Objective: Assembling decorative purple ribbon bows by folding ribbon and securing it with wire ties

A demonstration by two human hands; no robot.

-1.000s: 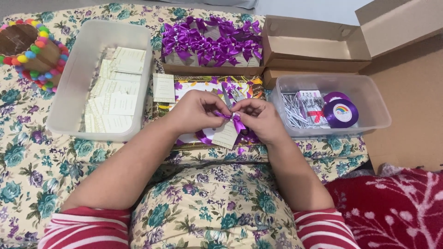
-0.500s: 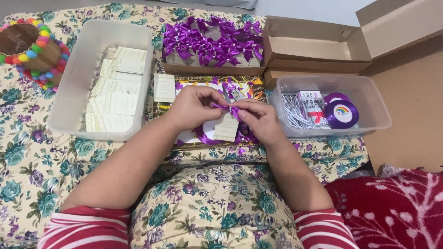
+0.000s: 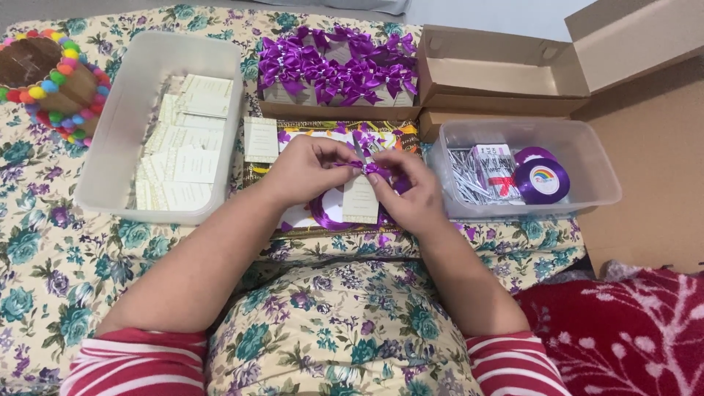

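Note:
My left hand point(image 3: 308, 170) and my right hand point(image 3: 408, 189) meet at the middle of the view, both pinching a narrow purple ribbon point(image 3: 372, 169) tied over a small cream card point(image 3: 361, 201). The card hangs below my fingers. A loop of the same ribbon point(image 3: 327, 217) curls under it on a colourful tray point(image 3: 323, 136). One loose cream card point(image 3: 260, 139) lies just left of my left hand.
A clear tub point(image 3: 117, 158) of cream cards sits at left. A cardboard tray holds several purple-bowed boxes point(image 3: 334, 70). At right, a clear tub point(image 3: 601, 180) holds a purple ribbon spool point(image 3: 541, 180) and metal pins. An open cardboard box point(image 3: 499, 77) stands behind. A bead-rimmed basket point(image 3: 44, 77) is far left.
Both hands stay together on the ribbon and card. Their fingers have shifted slightly, and the hands sit a little higher over the tray than before.

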